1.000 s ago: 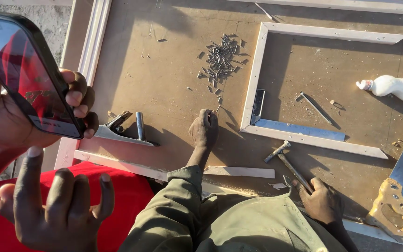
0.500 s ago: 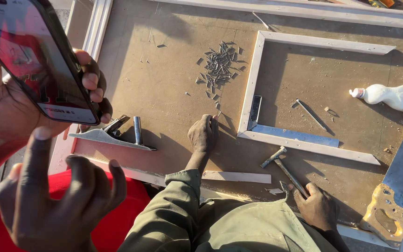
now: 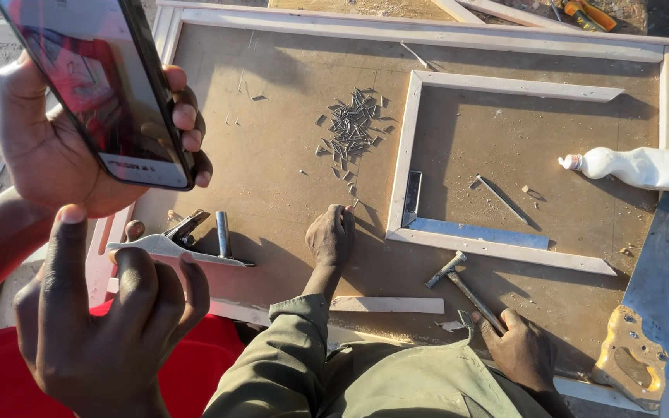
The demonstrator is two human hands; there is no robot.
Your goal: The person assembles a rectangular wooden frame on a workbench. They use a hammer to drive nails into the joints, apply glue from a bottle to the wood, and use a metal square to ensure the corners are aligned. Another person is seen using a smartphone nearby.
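Left hand (image 3: pixel 63 147) wraps around a dark phone (image 3: pixel 98 85) held up at the far left, fingers curled over its right edge and thumb behind, the screen tilted toward the camera. Right hand (image 3: pixel 106 325) hovers empty just below the phone, near left, fingers loosely curled and index finger raised toward the screen's lower edge without touching it. My judgement: the phone is gripped only by its edges over a hard desk (image 3: pixel 288 186), so a firm tap from the index finger could tip it out of the grasp. Below, a co-worker in an olive sleeve (image 3: pixel 288 356) presses one hand (image 3: pixel 331 236) flat on the desk near a heap of nails (image 3: pixel 350 124) and holds a hammer (image 3: pixel 466 290) beside a wooden frame (image 3: pixel 404 162).
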